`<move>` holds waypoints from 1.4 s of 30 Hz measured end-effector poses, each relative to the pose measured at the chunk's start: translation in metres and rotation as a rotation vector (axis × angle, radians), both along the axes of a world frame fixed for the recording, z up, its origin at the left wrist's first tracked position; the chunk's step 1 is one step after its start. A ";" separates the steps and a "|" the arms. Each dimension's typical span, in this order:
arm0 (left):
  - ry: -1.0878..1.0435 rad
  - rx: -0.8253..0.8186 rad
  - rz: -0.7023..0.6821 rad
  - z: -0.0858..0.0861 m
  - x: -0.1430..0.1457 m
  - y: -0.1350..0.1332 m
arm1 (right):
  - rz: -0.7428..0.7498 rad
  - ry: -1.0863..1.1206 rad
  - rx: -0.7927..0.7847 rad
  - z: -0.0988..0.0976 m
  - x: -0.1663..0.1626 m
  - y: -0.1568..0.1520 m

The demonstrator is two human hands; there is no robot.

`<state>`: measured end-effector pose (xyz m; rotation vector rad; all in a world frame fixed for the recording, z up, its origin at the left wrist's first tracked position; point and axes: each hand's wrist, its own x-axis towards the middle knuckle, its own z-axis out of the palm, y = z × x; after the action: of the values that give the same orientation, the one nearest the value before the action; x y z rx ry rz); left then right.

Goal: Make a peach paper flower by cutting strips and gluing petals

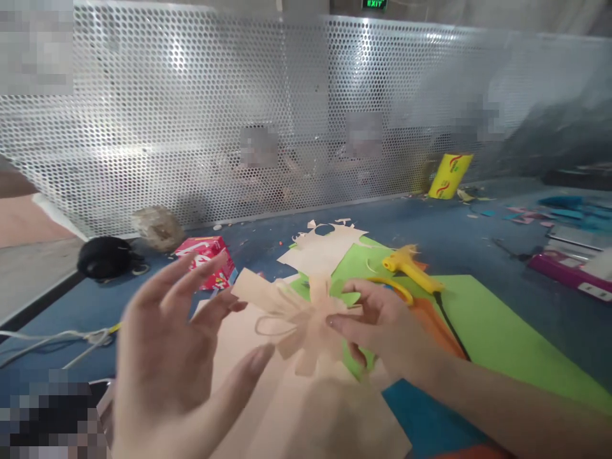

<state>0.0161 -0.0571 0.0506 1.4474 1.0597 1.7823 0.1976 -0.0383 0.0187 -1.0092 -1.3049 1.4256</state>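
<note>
A peach paper flower [306, 325] made of looped and flat strips is held up over a large peach paper sheet [258, 408]. My right hand [377, 319] pinches it near its centre between thumb and fingers. A green paper piece [356, 366] shows beside those fingers, partly hidden by them. On the flower's other side, my left hand [176, 338] is open, its fingers spread and curved. The left fingertips are close to the flower's left strips; I cannot tell whether they touch. Behind the flower lies a cut peach paper scrap [322, 248] with ragged edges.
A yellow glue gun [414, 271] with a black cord lies on green paper [497, 331]. Yellow-handled scissors [401, 290] are partly hidden. A red box [210, 258], black pouch [108, 258] and yellow packet [450, 176] stand before the perforated metal screen [205, 115]. A purple power strip [568, 274] is right.
</note>
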 end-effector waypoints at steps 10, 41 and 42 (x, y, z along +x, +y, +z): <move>-0.001 -0.111 -0.078 -0.014 0.016 0.007 | 0.016 -0.012 0.031 -0.001 0.002 -0.003; 0.528 0.046 0.135 -0.025 -0.002 0.023 | 0.110 0.185 -0.026 -0.001 0.004 0.002; 0.460 -0.027 0.132 -0.024 0.001 0.021 | 0.112 0.187 -0.022 -0.001 0.004 0.003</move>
<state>0.0171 -0.0364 0.0268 1.8608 1.4283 1.5456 0.2011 -0.0357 0.0176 -0.8065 -1.2266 1.5815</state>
